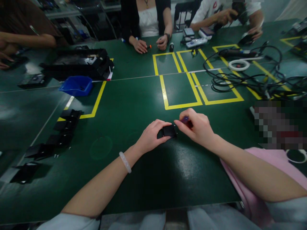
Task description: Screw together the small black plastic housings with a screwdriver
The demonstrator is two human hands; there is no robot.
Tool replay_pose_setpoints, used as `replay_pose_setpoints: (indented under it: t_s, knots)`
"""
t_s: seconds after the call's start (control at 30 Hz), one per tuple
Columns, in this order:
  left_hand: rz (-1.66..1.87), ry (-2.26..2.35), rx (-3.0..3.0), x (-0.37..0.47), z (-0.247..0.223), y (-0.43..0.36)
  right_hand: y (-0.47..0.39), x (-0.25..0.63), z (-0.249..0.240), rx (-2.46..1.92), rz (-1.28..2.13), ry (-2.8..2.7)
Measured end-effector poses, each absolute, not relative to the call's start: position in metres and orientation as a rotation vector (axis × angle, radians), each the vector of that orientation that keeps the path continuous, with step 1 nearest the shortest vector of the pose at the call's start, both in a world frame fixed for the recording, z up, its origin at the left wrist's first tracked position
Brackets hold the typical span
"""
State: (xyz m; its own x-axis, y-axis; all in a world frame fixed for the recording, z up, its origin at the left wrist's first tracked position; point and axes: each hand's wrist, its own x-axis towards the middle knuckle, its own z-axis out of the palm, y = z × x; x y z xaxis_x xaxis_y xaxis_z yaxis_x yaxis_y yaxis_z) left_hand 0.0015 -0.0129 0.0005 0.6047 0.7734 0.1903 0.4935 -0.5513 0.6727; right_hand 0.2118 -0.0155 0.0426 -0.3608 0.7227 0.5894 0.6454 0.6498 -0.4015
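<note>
My left hand (153, 135) is closed round a small black box-shaped part (169, 131), thumb on the near side and fingers on the far side. The part rests on the green table in front of me, and small shiny bits show at its right end. Just to the right of it, my right hand (197, 127) is curled in a fist round a purple tool handle (185, 119). Most of that tool is hidden by the fingers, so its working end cannot be made out. A narrow gap separates the right thumb from the black part.
Several black parts (59, 140) stand in a row at left, with tiny screws (56, 156) beside them. Behind sit a blue bin (76, 86) and a black tray (74, 64). Black cables (223, 84) lie at right, near a pink cloth (259, 172). People work across the table.
</note>
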Motion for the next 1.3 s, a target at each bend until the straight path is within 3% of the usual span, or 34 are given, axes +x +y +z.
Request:
replay_pose_setpoints:
  t_s: [0.33, 0.93, 1.2, 1.3]
  knots:
    - [0.6, 1.072, 2.29, 0.002, 0.0, -0.012, -0.026, 0.21, 0.063, -1.095, -0.168, -2.333]
    - [0.559, 1.046, 2.298, 0.001, 0.002, -0.01, -0.01, 0.228, 0.083, -0.838, 0.403, -2.677]
    - [0.574, 1.082, 2.296, 0.003, 0.005, -0.014, -0.033, 0.214, 0.087, -1.438, -0.305, -2.458]
    - [0.583, 1.112, 2.311, 0.005, 0.006, -0.016, -0.04, 0.211, 0.085, -1.483, -0.345, -2.432]
